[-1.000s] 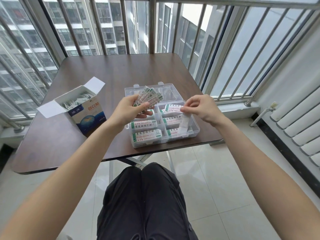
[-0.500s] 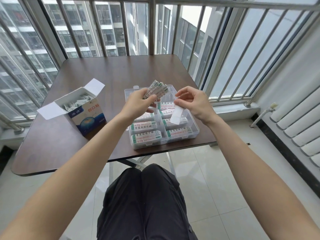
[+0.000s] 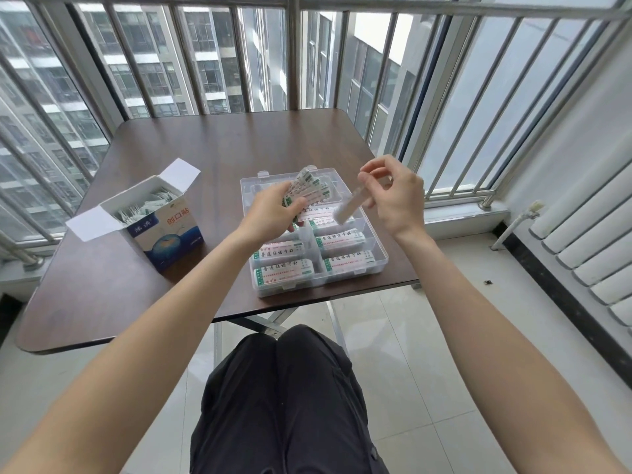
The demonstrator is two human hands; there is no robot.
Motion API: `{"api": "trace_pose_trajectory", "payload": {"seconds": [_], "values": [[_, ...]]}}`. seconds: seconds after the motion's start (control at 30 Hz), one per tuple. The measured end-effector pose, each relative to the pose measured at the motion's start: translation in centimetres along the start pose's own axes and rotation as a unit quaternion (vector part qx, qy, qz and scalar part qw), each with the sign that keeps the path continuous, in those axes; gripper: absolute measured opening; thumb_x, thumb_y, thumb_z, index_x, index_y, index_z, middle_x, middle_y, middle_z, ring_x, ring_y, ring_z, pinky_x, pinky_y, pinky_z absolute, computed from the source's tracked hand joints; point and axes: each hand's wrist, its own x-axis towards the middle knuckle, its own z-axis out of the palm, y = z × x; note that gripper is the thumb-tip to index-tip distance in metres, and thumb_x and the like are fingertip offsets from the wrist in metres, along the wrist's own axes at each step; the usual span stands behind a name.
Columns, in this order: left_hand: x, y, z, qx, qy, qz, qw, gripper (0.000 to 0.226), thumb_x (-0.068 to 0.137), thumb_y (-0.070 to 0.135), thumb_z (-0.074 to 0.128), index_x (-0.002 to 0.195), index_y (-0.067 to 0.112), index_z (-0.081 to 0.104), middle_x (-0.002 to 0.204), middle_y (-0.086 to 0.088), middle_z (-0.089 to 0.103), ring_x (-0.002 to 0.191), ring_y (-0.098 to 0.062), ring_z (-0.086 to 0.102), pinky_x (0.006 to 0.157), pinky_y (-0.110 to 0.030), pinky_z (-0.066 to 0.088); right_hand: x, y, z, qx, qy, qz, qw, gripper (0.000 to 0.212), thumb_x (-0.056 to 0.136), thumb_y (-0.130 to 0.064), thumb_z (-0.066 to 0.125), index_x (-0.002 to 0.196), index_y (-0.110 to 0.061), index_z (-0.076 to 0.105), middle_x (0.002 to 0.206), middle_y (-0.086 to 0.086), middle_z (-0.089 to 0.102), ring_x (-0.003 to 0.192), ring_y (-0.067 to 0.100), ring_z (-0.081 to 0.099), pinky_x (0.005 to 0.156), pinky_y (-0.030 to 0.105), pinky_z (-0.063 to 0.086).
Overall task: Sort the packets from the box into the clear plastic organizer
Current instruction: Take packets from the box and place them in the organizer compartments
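A clear plastic organizer [image 3: 379,264] lies open at the table's near right, its compartments holding white packets with green print [image 3: 284,271]. Above its far half my left hand [image 3: 270,210] grips a fanned bunch of the same packets [image 3: 309,188]. My right hand [image 3: 393,193] hovers over the organizer's right side and pinches a single white packet [image 3: 347,207], which hangs tilted down to the left. The open blue and white box [image 3: 171,230] stands to the left on the table, with more packets [image 3: 143,206] inside.
The dark brown table [image 3: 222,145] ends just in front of the organizer, above my knees [image 3: 284,388]. Metal railing bars [image 3: 294,53] run behind and to the right. A white radiator [image 3: 588,241] stands at the far right on the tiled floor.
Both hands have risen and moved away from me over the organizer. My right hand lifted its single packet from the near compartments up to the organizer's right side.
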Motion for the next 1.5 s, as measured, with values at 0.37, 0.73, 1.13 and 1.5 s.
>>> {"api": "trace_pose_trajectory", "payload": {"seconds": [0.37, 0.73, 1.13, 1.5], "values": [[-0.1, -0.4, -0.1, 0.001, 0.028, 0.012, 1.0, 0.02, 0.097, 0.021, 0.048, 0.113, 0.011, 0.056, 0.093, 0.001, 0.063, 0.052, -0.003, 0.057, 0.052, -0.019, 0.049, -1.7, 2.9, -0.9, 0.005, -0.221, 0.02, 0.975, 0.021, 0.08, -0.014, 0.073, 0.099, -0.019, 0.067, 0.076, 0.001, 0.069, 0.068, 0.005, 0.062, 0.074, 0.02, 0.052], [0.3, 1.3, 2.5, 0.105, -0.045, 0.035, 0.993, 0.026, 0.096, 0.025, 0.051, 0.115, 0.008, 0.056, 0.118, -0.009, 0.062, 0.076, -0.017, 0.052, 0.067, -0.028, 0.046, -1.5, 2.5, -1.9, -0.051, -0.229, 0.074, 0.969, 0.033, 0.082, -0.005, 0.05, 0.107, -0.025, 0.056, 0.079, -0.01, 0.07, 0.078, 0.01, 0.06, 0.07, 0.023, 0.042], [0.4, 0.8, 2.4, 0.071, -0.04, 0.018, 0.996, 0.023, 0.093, 0.023, 0.056, 0.111, 0.009, 0.059, 0.102, -0.002, 0.07, 0.08, -0.016, 0.067, 0.073, -0.039, 0.056, -0.8, 2.1, -1.3, -0.069, -0.259, 0.06, 0.962, 0.009, 0.078, -0.018, 0.074, 0.079, -0.026, 0.07, 0.076, -0.011, 0.066, 0.069, -0.002, 0.057, 0.073, 0.024, 0.047], [0.2, 1.1, 1.5, -0.194, -0.112, -0.067, 0.972, 0.029, 0.085, 0.009, 0.066, 0.112, 0.005, 0.059, 0.094, -0.005, 0.069, 0.074, -0.008, 0.07, 0.061, -0.015, 0.053, -1.3, 1.5, -0.3, -0.035, -0.142, 0.117, 0.982, 0.01, 0.086, -0.022, 0.061, 0.094, -0.017, 0.066, 0.092, 0.001, 0.066, 0.076, 0.012, 0.06, 0.068, 0.028, 0.052]]}}
